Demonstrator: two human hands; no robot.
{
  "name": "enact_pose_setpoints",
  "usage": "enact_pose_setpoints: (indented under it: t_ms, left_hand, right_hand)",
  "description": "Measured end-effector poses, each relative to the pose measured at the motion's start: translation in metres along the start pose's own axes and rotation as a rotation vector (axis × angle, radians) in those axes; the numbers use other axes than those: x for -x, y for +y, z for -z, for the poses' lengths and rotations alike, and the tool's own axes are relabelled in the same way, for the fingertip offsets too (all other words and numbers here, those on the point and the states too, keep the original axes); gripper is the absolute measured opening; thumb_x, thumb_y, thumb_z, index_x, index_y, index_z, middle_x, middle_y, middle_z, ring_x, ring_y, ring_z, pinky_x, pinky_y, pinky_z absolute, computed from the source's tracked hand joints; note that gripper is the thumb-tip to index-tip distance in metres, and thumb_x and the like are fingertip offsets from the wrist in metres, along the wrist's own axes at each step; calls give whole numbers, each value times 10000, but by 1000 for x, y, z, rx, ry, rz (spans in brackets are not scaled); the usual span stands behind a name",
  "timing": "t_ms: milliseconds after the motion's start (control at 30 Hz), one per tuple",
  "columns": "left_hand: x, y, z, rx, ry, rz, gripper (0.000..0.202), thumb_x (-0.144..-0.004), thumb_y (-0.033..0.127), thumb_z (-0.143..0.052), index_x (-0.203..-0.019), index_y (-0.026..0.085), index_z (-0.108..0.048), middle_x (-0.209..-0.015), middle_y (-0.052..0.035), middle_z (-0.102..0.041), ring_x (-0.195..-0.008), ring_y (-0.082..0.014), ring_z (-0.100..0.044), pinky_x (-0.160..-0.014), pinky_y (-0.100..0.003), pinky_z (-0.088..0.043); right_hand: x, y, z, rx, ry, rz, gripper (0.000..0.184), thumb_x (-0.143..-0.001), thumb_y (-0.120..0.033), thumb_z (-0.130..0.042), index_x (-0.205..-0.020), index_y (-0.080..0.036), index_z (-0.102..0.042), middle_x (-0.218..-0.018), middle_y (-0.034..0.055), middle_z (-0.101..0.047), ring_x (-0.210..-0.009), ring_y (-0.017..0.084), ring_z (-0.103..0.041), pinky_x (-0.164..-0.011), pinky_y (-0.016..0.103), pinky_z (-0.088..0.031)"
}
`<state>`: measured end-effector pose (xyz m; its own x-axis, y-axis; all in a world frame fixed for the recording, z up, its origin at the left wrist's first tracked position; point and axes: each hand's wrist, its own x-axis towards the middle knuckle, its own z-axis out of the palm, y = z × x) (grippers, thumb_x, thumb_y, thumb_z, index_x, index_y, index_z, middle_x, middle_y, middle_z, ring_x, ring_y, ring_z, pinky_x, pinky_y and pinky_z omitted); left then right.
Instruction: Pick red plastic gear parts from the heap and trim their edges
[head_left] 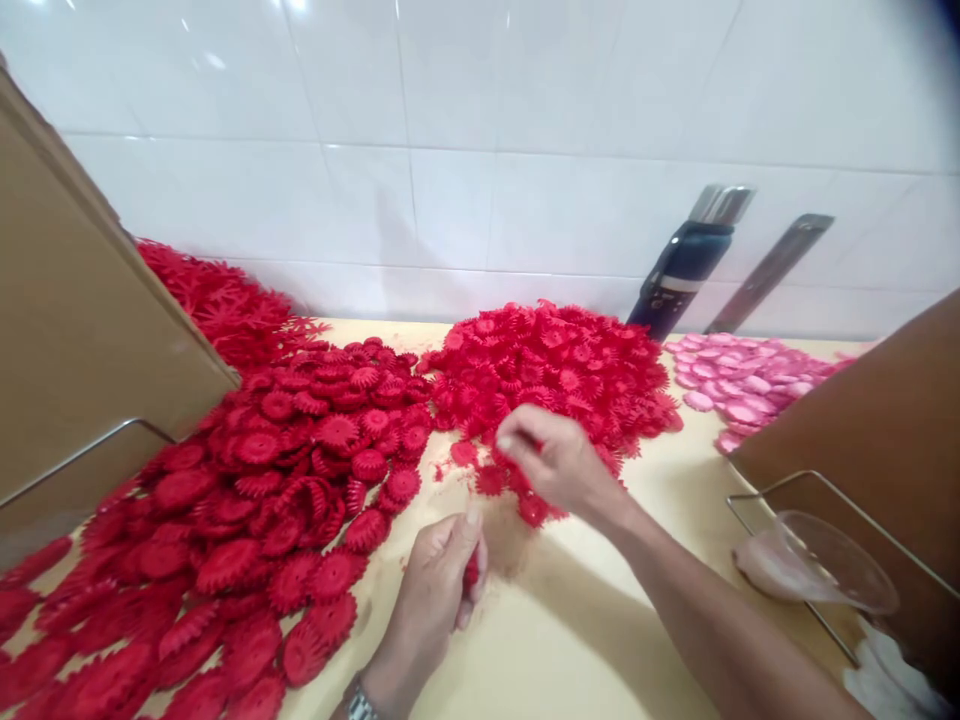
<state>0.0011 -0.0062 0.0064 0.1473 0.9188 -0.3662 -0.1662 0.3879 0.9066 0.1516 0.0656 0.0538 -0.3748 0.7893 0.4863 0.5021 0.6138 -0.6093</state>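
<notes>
My left hand (442, 565) is closed low over the table, thumb uppermost, around a small red piece (471, 574) that shows only in part. Above and to the right of it, my right hand (551, 455) has its fingers curled into a pinch, slightly blurred. What those fingers hold, if anything, I cannot make out. Behind the right hand rises a heap of red toothed pieces (555, 365), with a few loose ones near its front edge. To the left spreads a large pile of thicker red toothed discs (255, 450).
Red leafy cut-outs (214, 305) lie at the back left beside a cardboard panel (97, 250). Pink discs (750, 375) are at the right. A dark flask (686, 265) and a metal strip (772, 270) lean near the tiled wall. A clear plastic cup (817, 565) sits by a wire frame (885, 515).
</notes>
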Motion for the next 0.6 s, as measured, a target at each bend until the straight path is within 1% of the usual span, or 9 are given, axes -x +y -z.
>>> enact_pose_setpoints:
  t_ms: [67, 133, 200, 233, 267, 333, 433, 533, 600]
  left_hand:
    - [1, 3, -1, 38, -32, -5, 468, -742, 588, -490, -582, 149, -467, -430, 42, -440, -292, -33, -332, -293, -144, -204]
    - [1, 6, -1, 111, -105, -4, 400, -777, 541, -472, -695, 151, -513, -541, 5, -540, -366, -75, -472, -336, -166, -322]
    - [1, 8, 0, 179, -164, -27, 302, -786, 445, -507, -798, 146, -542, -687, -30, -601, -494, -112, -576, -437, -204, -437]
    - [0, 8, 0, 201, -170, -46, 258, -778, 393, -531, -825, 140, -549, -733, -37, -610, -527, -118, -593, -472, -218, -464]
    - [0, 8, 0, 214, -158, -62, 226, -766, 352, -550, -834, 136, -551, -747, -37, -612, -519, -114, -591, -475, -223, -472]
    - [-2, 7, 0, 225, -104, -77, 203, -751, 325, -559, -815, 134, -544, -687, -19, -603, -427, -98, -547, -396, -213, -441]
    - [-3, 5, 0, 212, -52, -58, 228, -742, 363, -557, -774, 139, -529, -542, 22, -555, -308, -84, -467, -293, -190, -354]
    - [-3, 4, 0, 208, -47, -47, 274, -721, 410, -575, -740, 142, -521, -489, 39, -532, -276, -82, -452, -271, -179, -325]
    - [-2, 5, 1, 212, -51, -41, 306, -707, 441, -586, -714, 145, -512, -470, 43, -527, -264, -79, -445, -263, -173, -311]
  right_hand:
    - [-10, 18, 14, 233, 193, -30, 181, -820, -99, -430, -723, -165, -568, -705, 44, -586, -649, 144, -531, -596, 259, -435]
    - [-18, 36, 25, 494, 236, -37, 186, -831, -146, -445, -757, -158, -615, -781, 92, -617, -766, 203, -553, -721, 352, -444]
    - [-21, 48, 31, 622, 253, -56, 174, -819, -173, -483, -864, -151, -650, -909, 127, -636, -892, 254, -553, -817, 426, -422]
    - [-20, 51, 31, 626, 254, -54, 188, -813, -178, -497, -916, -153, -653, -958, 130, -638, -932, 262, -551, -844, 439, -416]
    - [-17, 51, 30, 594, 251, -42, 205, -812, -180, -504, -953, -156, -651, -991, 125, -637, -955, 258, -552, -859, 435, -420]
    - [-11, 45, 25, 480, 210, 3, 217, -821, -185, -498, -975, -162, -650, -1005, 109, -640, -955, 231, -568, -859, 399, -447]
    - [-2, 29, 16, 318, 101, 52, 213, -837, -188, -483, -963, -169, -654, -1003, 94, -639, -933, 199, -591, -832, 347, -480]
    - [2, 12, 9, 204, 15, 74, 197, -843, -182, -478, -929, -178, -656, -962, 79, -650, -896, 180, -603, -803, 319, -488]
    - [2, 3, 7, 121, -50, 63, 186, -852, -190, -474, -888, -176, -656, -879, 65, -656, -814, 160, -608, -735, 287, -490]
